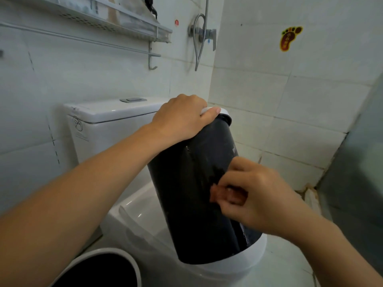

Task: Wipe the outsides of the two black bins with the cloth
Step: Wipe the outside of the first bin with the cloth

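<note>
A second black bin shows its white rim at lower left. The left hand grips the upper end of the black bin, which stands inverted on the toilet, long axis tilted left. The right hand presses a dark cloth against its side.

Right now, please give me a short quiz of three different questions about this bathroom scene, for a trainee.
1. True or false: the tilted black bin rests over the toilet.
2. Which hand grips the bin's white rim? A) left hand B) right hand C) neither
3. Fill in: the right hand is against the bin's ____.

Key
1. True.
2. A.
3. Side. Its fingers are curled there around something small and reddish, too blurred to tell if it is the cloth.
</note>
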